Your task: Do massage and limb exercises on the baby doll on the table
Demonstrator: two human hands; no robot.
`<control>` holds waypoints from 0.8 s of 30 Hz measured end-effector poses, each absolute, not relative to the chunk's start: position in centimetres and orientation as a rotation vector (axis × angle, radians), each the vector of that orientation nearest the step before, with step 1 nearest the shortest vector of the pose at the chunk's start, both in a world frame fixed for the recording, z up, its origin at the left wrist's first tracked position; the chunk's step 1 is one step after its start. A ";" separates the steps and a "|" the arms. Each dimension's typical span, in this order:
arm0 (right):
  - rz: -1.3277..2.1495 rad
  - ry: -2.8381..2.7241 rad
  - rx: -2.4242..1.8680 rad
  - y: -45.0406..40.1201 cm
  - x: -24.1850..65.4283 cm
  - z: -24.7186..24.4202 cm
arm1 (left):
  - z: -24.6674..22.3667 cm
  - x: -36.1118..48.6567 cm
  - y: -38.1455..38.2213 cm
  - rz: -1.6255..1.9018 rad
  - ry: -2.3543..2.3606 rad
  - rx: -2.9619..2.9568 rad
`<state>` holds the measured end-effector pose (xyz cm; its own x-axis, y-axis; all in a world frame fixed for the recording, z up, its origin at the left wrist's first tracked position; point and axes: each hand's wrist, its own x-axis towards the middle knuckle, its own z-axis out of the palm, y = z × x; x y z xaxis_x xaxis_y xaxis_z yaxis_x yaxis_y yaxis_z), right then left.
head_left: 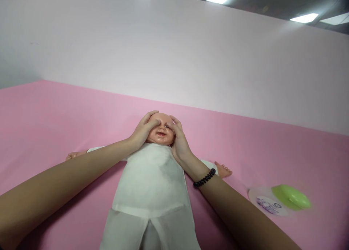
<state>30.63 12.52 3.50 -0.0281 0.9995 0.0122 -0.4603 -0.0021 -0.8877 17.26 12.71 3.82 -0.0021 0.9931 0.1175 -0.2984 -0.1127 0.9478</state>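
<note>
A baby doll (152, 173) in a white top and white trousers lies on its back, its arms stretched out to the sides. My left hand (143, 131) cups one side of the doll's head (161, 135), the thumb lying by the eye. On the other side of the head rests my right hand (180, 139), its thumb near the other eye. Fingers of both hands curve round the head, their tips partly hidden behind it. A black coiled band (204, 178) circles my right wrist. The doll's smiling mouth shows between my hands.
A pink surface (245, 148) lies under the doll. At the right is a clear container (268, 204) with a purple-and-white label and a green lid (291, 197). A pale wall (174, 53) rises behind, with ceiling lights above it.
</note>
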 end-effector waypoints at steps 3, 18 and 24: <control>1.411 -0.893 -0.854 12.5 30.7 3.5 | 4.3 17.2 12.3 1.404 0.936 1.092; 1.420 -0.852 -0.853 12.3 30.5 3.9 | 3.6 17.4 13.3 1.421 0.938 1.072; 1.418 -0.910 -0.872 12.4 30.8 3.6 | 4.3 17.3 12.4 1.408 0.945 1.092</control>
<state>30.79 12.43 3.62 -0.0420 0.9991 0.0006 -0.4169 -0.0170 -0.9088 17.33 12.44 4.28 -0.0122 0.9929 0.1185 -0.2667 -0.1174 0.9566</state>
